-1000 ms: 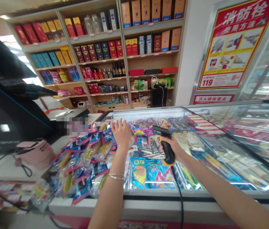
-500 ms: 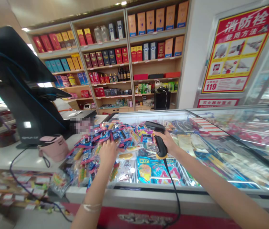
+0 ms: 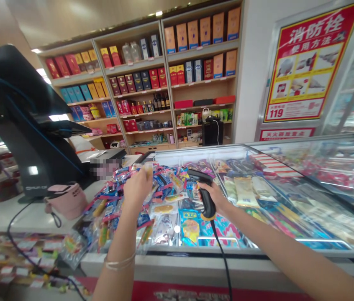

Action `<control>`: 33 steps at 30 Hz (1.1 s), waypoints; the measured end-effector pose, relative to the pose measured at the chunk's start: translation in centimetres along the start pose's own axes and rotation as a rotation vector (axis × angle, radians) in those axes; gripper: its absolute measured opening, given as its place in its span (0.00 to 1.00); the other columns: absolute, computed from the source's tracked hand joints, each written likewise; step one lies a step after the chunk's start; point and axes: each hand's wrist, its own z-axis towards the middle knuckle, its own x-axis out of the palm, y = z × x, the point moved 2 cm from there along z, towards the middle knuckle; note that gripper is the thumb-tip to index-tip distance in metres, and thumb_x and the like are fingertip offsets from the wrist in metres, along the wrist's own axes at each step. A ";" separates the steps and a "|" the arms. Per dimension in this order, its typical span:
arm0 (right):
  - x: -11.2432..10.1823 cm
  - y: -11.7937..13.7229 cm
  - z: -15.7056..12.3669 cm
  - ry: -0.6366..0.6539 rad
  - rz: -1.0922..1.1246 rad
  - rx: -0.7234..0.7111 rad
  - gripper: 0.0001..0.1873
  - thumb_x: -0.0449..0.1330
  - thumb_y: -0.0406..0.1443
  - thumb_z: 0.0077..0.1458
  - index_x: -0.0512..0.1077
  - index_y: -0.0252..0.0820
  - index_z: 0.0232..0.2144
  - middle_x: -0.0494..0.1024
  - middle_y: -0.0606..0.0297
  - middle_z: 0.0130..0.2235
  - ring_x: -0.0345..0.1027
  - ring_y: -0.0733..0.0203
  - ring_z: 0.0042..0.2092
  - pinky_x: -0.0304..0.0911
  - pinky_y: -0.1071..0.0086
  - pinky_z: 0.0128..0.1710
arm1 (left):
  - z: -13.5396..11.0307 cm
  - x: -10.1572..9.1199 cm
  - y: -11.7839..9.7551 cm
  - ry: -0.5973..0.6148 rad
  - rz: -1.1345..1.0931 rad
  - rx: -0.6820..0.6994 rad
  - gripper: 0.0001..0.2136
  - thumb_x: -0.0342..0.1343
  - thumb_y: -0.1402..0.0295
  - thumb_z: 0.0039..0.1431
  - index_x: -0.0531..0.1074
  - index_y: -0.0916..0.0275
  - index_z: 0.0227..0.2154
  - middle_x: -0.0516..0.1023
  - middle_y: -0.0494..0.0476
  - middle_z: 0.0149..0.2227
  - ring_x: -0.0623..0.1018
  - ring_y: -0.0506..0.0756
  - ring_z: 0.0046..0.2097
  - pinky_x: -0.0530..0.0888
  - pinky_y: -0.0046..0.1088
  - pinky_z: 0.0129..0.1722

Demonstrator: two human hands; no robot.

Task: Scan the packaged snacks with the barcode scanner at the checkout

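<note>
My right hand (image 3: 214,195) grips a black barcode scanner (image 3: 207,202) with yellow trim by its handle; the cable runs down past the freezer's front edge. The scanner's head points left. My left hand (image 3: 137,188) is raised just above a heap of small wrapped snacks (image 3: 114,190) in blue, red and clear packaging. A yellowish wrapped snack (image 3: 148,170) sticks up from its closed fingers, partly hidden by them. The heap lies on the glass top of a chest freezer (image 3: 196,258), and bagged frozen goods show through the glass.
A dark point-of-sale machine (image 3: 48,159) stands on the white counter at left, with a pink cup-shaped pouch (image 3: 67,201) before it. A loose black cable (image 3: 23,246) hangs down the counter's front. Shelves (image 3: 139,90) of boxed bottles rise behind the freezer.
My left hand has lifted a little from the heap, turned, and now shows a yellowish wrapped snack in its fingers. The scanner has shifted slightly left and down in view.
</note>
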 end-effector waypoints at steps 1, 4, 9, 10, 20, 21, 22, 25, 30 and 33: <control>0.0 0.0 0.0 0.014 -0.003 0.001 0.14 0.67 0.41 0.40 0.69 0.40 0.26 0.71 0.68 0.17 0.62 0.67 0.17 0.60 0.73 0.16 | 1.1 -0.3 -0.6 -0.025 -0.167 0.010 0.08 0.53 0.62 0.57 0.70 0.62 0.33 0.77 0.62 0.33 0.77 0.62 0.39 0.68 0.33 0.37; 0.0 0.2 0.1 0.032 -0.002 0.000 0.15 0.67 0.42 0.40 0.69 0.39 0.27 0.70 0.69 0.16 0.62 0.66 0.16 0.59 0.73 0.16 | 3.8 0.8 -2.6 0.008 -0.872 -0.012 0.04 0.54 0.67 0.57 0.67 0.60 0.34 0.74 0.53 0.28 0.76 0.54 0.32 0.68 0.26 0.32; -0.1 0.6 0.1 0.072 -0.006 -0.023 0.16 0.67 0.43 0.40 0.68 0.40 0.27 0.70 0.69 0.15 0.62 0.66 0.17 0.59 0.73 0.17 | 3.6 5.4 -4.6 0.399 -1.866 -0.196 0.07 0.53 0.63 0.59 0.66 0.61 0.33 0.65 0.45 0.19 0.65 0.46 0.17 0.62 0.18 0.16; 0.0 0.7 0.0 0.083 -0.010 -0.040 0.16 0.67 0.43 0.41 0.68 0.41 0.28 0.70 0.69 0.16 0.62 0.66 0.17 0.59 0.73 0.17 | 3.1 6.0 -4.6 0.472 -1.963 -0.201 0.09 0.52 0.62 0.60 0.66 0.62 0.30 0.61 0.44 0.17 0.61 0.45 0.15 0.57 0.17 0.13; 1.3 2.2 -1.7 0.094 -0.081 -0.202 0.18 0.69 0.43 0.42 0.68 0.40 0.31 0.74 0.67 0.27 0.64 0.67 0.18 0.60 0.71 0.16 | 1.4 6.8 -4.6 0.745 -2.065 -0.114 0.17 0.43 0.72 0.63 0.61 0.64 0.17 0.52 0.44 0.10 0.52 0.44 0.10 0.46 0.16 0.09; 1.3 2.3 -1.8 0.101 -0.087 -0.211 0.18 0.69 0.43 0.42 0.68 0.40 0.32 0.74 0.67 0.27 0.64 0.67 0.18 0.60 0.71 0.16 | 1.3 6.9 -4.7 0.739 -2.045 -0.118 0.17 0.44 0.73 0.62 0.62 0.64 0.17 0.52 0.44 0.10 0.52 0.44 0.10 0.46 0.17 0.09; 1.3 2.3 -1.8 0.110 -0.093 -0.216 0.19 0.69 0.43 0.43 0.68 0.40 0.33 0.74 0.67 0.28 0.64 0.67 0.18 0.60 0.71 0.17 | 1.3 6.9 -4.8 0.729 -2.026 -0.126 0.16 0.44 0.73 0.62 0.62 0.64 0.17 0.53 0.44 0.10 0.52 0.44 0.10 0.46 0.17 0.09; 1.3 2.2 -2.0 0.130 -0.107 -0.224 0.19 0.68 0.43 0.44 0.68 0.41 0.34 0.74 0.67 0.28 0.64 0.67 0.19 0.61 0.70 0.17 | 1.1 6.9 -4.9 0.710 -1.981 -0.155 0.16 0.46 0.72 0.62 0.61 0.63 0.18 0.53 0.44 0.11 0.53 0.44 0.10 0.46 0.17 0.09; 1.6 2.6 -2.4 0.131 -0.139 -0.222 0.18 0.68 0.44 0.43 0.67 0.41 0.32 0.72 0.68 0.25 0.63 0.66 0.19 0.60 0.70 0.18 | 1.0 6.9 -5.0 0.698 -1.946 -0.171 0.18 0.46 0.69 0.63 0.60 0.63 0.17 0.53 0.44 0.10 0.52 0.43 0.10 0.46 0.17 0.09; 1.9 3.0 -2.7 0.141 -0.159 -0.233 0.18 0.68 0.44 0.43 0.67 0.42 0.30 0.71 0.69 0.22 0.62 0.66 0.18 0.60 0.70 0.18 | 1.0 6.9 -4.9 0.692 -1.939 -0.159 0.18 0.48 0.68 0.63 0.60 0.63 0.17 0.53 0.44 0.10 0.52 0.43 0.10 0.46 0.16 0.09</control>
